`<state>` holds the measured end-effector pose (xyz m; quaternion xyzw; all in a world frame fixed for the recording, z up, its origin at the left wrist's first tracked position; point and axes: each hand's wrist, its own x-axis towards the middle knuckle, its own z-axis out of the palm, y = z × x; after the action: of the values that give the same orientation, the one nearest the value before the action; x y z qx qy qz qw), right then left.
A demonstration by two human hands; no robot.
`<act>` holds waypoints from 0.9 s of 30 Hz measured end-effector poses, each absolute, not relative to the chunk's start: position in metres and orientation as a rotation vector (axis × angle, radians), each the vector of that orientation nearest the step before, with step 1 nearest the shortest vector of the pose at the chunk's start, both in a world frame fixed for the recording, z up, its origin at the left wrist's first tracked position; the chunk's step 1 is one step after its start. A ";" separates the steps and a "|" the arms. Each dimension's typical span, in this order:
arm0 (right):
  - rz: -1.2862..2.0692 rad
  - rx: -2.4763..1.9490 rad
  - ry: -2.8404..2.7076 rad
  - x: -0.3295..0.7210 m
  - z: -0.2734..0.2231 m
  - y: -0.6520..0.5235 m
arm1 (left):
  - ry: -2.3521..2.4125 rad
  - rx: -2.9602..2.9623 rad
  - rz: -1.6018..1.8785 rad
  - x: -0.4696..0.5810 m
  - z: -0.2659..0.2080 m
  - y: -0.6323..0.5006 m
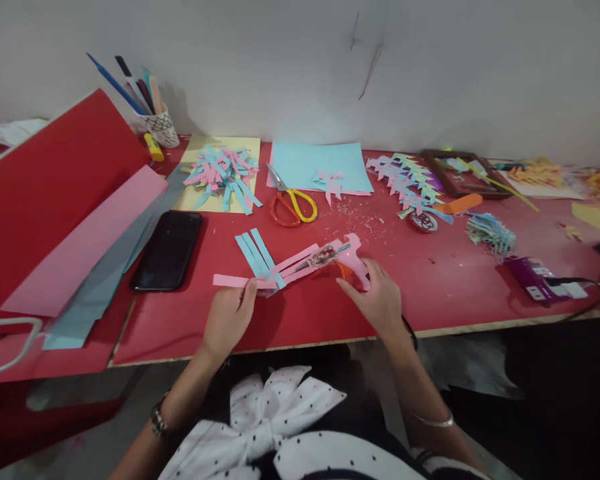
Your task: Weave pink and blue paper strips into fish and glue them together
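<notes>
My left hand (231, 312) is closed on a small woven piece of paper strips, thumb on top. Blue paper strips (255, 253) stick up from that piece and pink paper strips (237, 281) run out to both sides. In my right hand (377, 293) is a pink glue gun (347, 252) with an orange trigger, gripped by its handle. Its stained nozzle points left over the pink strips, just right of the weave; whether the tip touches paper I cannot tell. Some of the weave is hidden under my left thumb.
Scissors (293, 205) lie behind the weave, near a heap of cut strips (225, 170) and blue sheets (325, 160). A phone (167, 250) and long pink paper (85, 243) lie left. Folded paper garlands (405, 177), a tray (465, 175) and a purple power strip (535, 279) stand right.
</notes>
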<state>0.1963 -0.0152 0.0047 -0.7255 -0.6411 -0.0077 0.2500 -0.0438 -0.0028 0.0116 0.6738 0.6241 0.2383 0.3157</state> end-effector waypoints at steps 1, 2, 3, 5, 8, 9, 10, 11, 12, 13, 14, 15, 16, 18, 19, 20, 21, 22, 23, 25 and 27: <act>-0.022 -1.976 -1.774 0.195 0.003 -0.015 | 1.637 1.758 0.631 -0.043 0.012 -0.003; -0.022 -1.973 -1.801 0.194 0.002 -0.016 | 1.633 1.748 0.631 -0.042 0.012 -0.002; -0.024 -1.968 -1.823 0.192 0.000 -0.016 | 1.636 1.745 0.630 -0.042 0.012 -0.002; -0.030 -1.952 -1.858 0.187 -0.002 -0.017 | 1.639 1.757 0.631 -0.041 0.013 -0.001; -0.045 -1.936 -1.901 0.183 -0.004 -0.018 | 1.642 1.789 0.627 -0.041 0.013 0.000; -0.047 -1.934 -1.914 0.182 -0.005 -0.018 | 1.644 1.796 0.621 -0.041 0.012 0.000; -0.049 -1.935 -1.926 0.181 -0.005 -0.018 | 1.647 1.799 0.614 -0.041 0.012 0.001; -0.051 -1.938 -1.935 0.181 -0.005 -0.018 | 1.647 1.801 0.609 -0.042 0.011 0.001; -0.055 -1.942 -1.941 0.181 -0.005 -0.018 | 1.643 1.803 0.610 -0.042 0.011 0.001; -0.058 -1.947 -1.946 0.181 -0.005 -0.018 | 1.632 1.805 0.617 -0.042 0.010 0.001; -0.061 -1.950 -1.952 0.181 -0.005 -0.018 | 1.620 1.806 0.628 -0.042 0.010 0.001; -0.061 -1.953 -1.958 0.181 -0.005 -0.018 | 1.609 1.807 0.638 -0.043 0.009 0.001; -0.058 -1.955 -1.965 0.182 -0.005 -0.018 | 1.603 1.807 0.644 -0.043 0.009 0.001; -0.049 -1.952 -1.980 0.181 -0.004 -0.018 | 1.598 1.809 0.651 -0.043 0.010 0.001; -0.046 -1.947 -1.987 0.181 -0.004 -0.019 | 1.598 1.811 0.654 -0.042 0.010 0.000; -0.045 -1.938 -1.993 0.181 -0.004 -0.019 | 1.600 1.813 0.658 -0.042 0.010 0.000; -0.047 -1.927 -1.999 0.181 -0.004 -0.019 | 1.600 1.813 0.661 -0.042 0.011 0.000; -0.051 -1.915 -2.003 0.181 -0.005 -0.019 | 1.600 1.813 0.665 -0.042 0.011 0.000; -0.059 -1.906 -2.005 0.181 -0.005 -0.020 | 1.598 1.814 0.666 -0.042 0.011 0.000; -0.083 -1.889 -2.009 0.182 -0.006 -0.020 | 1.589 1.818 0.671 -0.041 0.010 0.000; -0.110 -1.881 -2.010 0.182 -0.007 -0.020 | 1.577 1.825 0.683 -0.042 0.009 0.000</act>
<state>0.1823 -0.0195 -0.0074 -0.6701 -0.7159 -0.0394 0.1920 -0.0416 -0.0002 0.0095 0.6916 0.5978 0.2590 0.3120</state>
